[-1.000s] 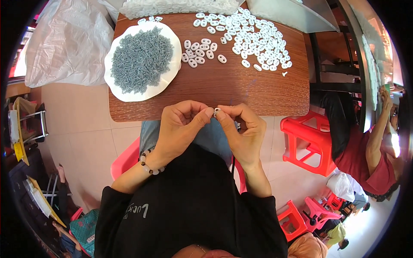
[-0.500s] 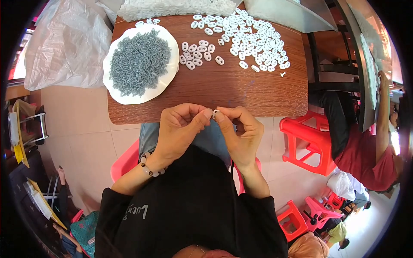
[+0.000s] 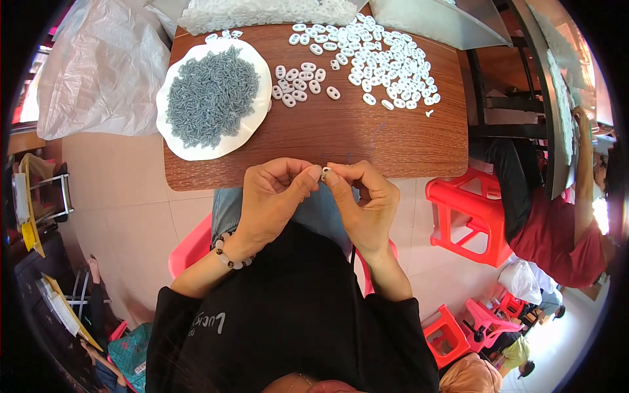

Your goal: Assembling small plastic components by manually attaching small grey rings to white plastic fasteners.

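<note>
Just off the front edge of the table, my two hands meet fingertip to fingertip. My right hand (image 3: pixel 367 206) pinches a small white oval plastic piece with holes (image 3: pixel 325 173) between thumb and forefinger. Thumb and forefinger of my left hand (image 3: pixel 275 200) are pressed together against its left side; whatever they hold is too small to make out. Beyond my left hand, a white wavy-edged plate (image 3: pixel 196 152) bears a heap of small grey screw-like pieces (image 3: pixel 213 98). Similar white two-hole ovals lie in a small group (image 3: pixel 300 85) and a larger spread (image 3: pixel 393 69).
A brown wood-grain table (image 3: pixel 314 137) spans the front. Along its back are a clear bag of white pieces (image 3: pixel 262 14) and a grey metal tray (image 3: pixel 436 26). A pale plastic bag (image 3: pixel 101 72) stands at left. Red stools (image 3: pixel 468 213) and a seated person in dark red (image 3: pixel 557 242) are at right.
Both hands keep their pinch on the white oval piece in nearly the same place. The view has shifted very slightly; nothing on the table has visibly moved.
</note>
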Demonstrator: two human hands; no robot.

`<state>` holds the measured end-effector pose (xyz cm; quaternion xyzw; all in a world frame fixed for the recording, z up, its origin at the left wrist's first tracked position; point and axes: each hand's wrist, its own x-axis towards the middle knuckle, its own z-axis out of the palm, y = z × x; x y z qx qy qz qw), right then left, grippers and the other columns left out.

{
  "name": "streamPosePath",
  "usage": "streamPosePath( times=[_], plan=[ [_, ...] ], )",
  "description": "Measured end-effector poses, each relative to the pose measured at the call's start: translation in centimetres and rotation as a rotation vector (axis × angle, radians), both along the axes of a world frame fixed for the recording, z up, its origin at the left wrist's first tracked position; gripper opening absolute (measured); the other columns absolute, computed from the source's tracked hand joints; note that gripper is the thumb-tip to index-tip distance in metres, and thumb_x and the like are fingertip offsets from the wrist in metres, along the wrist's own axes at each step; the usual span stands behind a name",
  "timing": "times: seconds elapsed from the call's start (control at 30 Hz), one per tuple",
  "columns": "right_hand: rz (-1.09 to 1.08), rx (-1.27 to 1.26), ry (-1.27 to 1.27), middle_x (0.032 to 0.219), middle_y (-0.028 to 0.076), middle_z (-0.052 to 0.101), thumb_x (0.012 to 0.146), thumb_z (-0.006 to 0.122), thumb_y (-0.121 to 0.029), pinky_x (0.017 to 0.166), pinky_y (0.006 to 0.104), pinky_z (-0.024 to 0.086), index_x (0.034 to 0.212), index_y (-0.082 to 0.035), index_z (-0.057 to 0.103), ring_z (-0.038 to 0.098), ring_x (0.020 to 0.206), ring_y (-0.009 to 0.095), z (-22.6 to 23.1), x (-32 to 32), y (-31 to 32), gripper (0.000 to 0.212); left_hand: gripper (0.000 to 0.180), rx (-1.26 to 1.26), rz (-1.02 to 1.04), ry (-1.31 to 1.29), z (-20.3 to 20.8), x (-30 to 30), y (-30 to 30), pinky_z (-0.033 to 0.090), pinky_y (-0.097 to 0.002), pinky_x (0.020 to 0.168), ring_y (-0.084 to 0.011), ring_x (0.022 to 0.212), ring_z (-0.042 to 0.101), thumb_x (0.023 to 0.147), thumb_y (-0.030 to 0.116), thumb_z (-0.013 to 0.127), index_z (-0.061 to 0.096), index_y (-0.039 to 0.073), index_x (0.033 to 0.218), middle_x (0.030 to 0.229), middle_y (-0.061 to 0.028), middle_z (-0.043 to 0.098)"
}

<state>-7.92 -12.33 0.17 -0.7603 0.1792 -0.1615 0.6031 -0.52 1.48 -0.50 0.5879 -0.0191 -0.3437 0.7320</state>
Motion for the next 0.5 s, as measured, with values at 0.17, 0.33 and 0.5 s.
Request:
streamPosePath(
  times=[0.17,0.33,0.5],
  plan=[
    [-0.002,-0.009,0.018,0.081,0.003,0.065,0.086,0.067,0.002,0.065,0.0189,0.043,0.094,0.004,0.068,0.055,0.073,0.005,0.13,0.04,0.00,0.009,0.018,0.007,-0.005,-0.001,-0.03,-0.02,0.00,0.043,-0.0178,0.060,-0.0043,0.065,0.055,0.091,0.016,0.066,0.067,-0.002,0.094,0.077,-0.0024,0.066],
    [-0.036,0.068,-0.013,0.083,0.004,0.067,0.086,0.067,0.000,0.066,0.0185,0.045,0.094,0.004,0.068,0.058,0.073,0.005,-0.14,0.20,-0.20,0.008,0.021,-0.020,-0.042,0.011,0.28,0.22,-0.11,0.044,-0.0192,0.062,-0.0052,0.067,0.055,0.095,0.019,0.060,0.067,-0.002,0.096,0.080,-0.0028,0.066],
    [-0.072,0.103,-0.058,0.085,0.004,0.067,0.086,0.068,-0.001,0.065,0.0177,0.044,0.093,0.004,0.068,0.057,0.072,0.005,0.01,0.35,-0.57,0.008,0.021,-0.125,0.044,0.035,-0.34,0.90,0.17,0.042,-0.0200,0.062,-0.0055,0.070,0.053,0.094,0.014,0.055,0.064,-0.002,0.104,0.087,-0.0043,0.065]
  ],
)
